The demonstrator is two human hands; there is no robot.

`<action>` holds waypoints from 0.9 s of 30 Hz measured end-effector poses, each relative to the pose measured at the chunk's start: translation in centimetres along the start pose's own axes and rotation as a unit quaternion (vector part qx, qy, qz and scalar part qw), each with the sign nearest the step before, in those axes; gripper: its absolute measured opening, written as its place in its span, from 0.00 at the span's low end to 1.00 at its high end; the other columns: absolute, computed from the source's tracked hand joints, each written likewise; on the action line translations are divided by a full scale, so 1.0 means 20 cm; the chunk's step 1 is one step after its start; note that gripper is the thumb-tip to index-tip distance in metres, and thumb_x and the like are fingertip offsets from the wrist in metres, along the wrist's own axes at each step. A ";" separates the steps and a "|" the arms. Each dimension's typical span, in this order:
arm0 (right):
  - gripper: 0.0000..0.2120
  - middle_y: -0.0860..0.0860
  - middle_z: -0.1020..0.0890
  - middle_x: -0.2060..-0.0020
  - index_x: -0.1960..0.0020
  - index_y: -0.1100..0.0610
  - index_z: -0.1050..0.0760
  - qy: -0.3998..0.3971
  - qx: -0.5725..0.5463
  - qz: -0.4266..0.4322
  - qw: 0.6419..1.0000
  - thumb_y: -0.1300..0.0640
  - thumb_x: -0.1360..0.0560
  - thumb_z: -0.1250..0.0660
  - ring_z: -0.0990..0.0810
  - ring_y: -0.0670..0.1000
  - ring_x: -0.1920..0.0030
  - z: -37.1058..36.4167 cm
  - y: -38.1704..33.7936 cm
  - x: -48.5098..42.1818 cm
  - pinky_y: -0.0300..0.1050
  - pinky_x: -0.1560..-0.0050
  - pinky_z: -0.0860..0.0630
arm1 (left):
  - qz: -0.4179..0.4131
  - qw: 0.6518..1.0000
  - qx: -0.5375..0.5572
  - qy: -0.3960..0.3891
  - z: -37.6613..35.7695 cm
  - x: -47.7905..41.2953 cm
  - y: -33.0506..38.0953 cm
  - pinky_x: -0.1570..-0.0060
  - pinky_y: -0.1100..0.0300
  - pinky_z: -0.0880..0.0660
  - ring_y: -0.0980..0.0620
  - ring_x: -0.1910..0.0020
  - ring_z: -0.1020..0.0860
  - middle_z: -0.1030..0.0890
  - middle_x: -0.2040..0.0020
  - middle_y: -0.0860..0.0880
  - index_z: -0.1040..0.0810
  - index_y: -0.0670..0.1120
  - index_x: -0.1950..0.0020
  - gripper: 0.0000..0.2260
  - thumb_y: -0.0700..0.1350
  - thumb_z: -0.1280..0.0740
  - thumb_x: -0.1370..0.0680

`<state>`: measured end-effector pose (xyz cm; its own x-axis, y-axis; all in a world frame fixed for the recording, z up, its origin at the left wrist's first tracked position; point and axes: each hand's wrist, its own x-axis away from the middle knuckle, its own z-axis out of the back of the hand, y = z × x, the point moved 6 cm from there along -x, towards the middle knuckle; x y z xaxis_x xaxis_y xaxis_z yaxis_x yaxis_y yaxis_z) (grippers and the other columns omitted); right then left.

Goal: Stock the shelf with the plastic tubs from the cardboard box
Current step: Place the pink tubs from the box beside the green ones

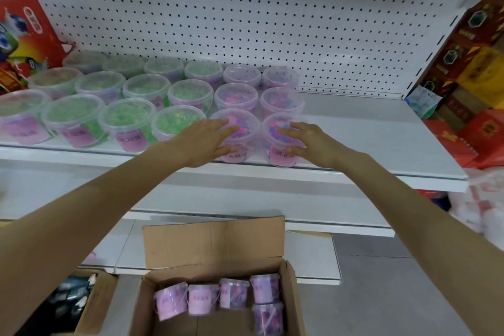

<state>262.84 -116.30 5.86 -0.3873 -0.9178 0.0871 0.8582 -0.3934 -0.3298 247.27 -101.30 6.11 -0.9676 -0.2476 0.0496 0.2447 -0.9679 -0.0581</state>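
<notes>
Rows of clear plastic tubs stand on the white shelf (368,131): green-filled tubs (122,117) on the left, two columns of pink-and-blue tubs to their right. My left hand (204,142) lies on the front tub of the left pink column (240,120), fingers straight across its lid and thumb against its label. My right hand (308,139) rests the same way on the neighbouring front tub (272,128). Both tubs stand at the shelf's front edge. Below, the open cardboard box (212,243) holds several more pink-labelled tubs (204,300).
Red printed cartons (24,35) lean at the shelf's left end. Stacked red and brown boxes (477,68) close off its right end, with bare shelf between them and the tubs. A lower shelf (272,199) juts out underneath. A second carton (92,297) sits at bottom left.
</notes>
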 end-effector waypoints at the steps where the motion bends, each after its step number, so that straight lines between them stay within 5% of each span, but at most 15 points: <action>1: 0.26 0.54 0.42 0.25 0.27 0.47 0.40 -0.005 0.009 -0.005 1.000 0.49 0.23 0.38 0.45 0.55 0.26 0.00 0.00 0.00 0.50 0.27 0.46 | -0.001 1.000 -0.003 -0.007 0.00 0.01 0.00 0.28 0.49 0.42 0.44 0.26 0.40 0.44 0.23 0.44 0.47 0.52 0.24 0.27 0.59 0.47 0.21; 11: 0.30 0.54 0.53 0.23 0.24 0.46 0.55 0.000 0.146 -0.054 0.988 0.44 0.21 0.46 0.53 0.55 0.24 -0.04 -0.12 0.12 0.54 0.26 0.50 | -0.020 0.999 -0.029 -0.003 0.02 0.20 0.05 0.28 0.48 0.43 0.44 0.25 0.42 0.46 0.23 0.43 0.57 0.50 0.23 0.32 0.62 0.49 0.22; 20: 0.40 0.55 0.51 0.23 0.24 0.55 0.53 0.034 0.229 0.018 0.973 0.39 0.26 0.39 0.52 0.55 0.24 -0.19 -0.47 0.32 0.52 0.25 0.51 | -0.031 0.998 -0.049 0.015 -0.12 0.57 0.04 0.29 0.51 0.44 0.44 0.27 0.40 0.42 0.24 0.44 0.51 0.48 0.23 0.31 0.61 0.46 0.21; 27: 0.42 0.54 0.55 0.23 0.24 0.53 0.59 -0.082 0.182 -0.004 0.980 0.39 0.26 0.39 0.52 0.54 0.24 -0.71 -0.61 0.49 0.51 0.26 0.49 | -0.027 0.995 -0.055 -0.073 -0.56 0.88 0.07 0.27 0.50 0.52 0.48 0.25 0.45 0.45 0.23 0.45 0.48 0.49 0.24 0.30 0.61 0.47 0.21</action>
<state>243.71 -119.78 -2.54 -0.3613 -0.8990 0.2475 0.9300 -0.3668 0.0254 229.81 -106.60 -4.20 -0.9578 -0.2074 0.1989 0.1770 -0.9711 -0.1603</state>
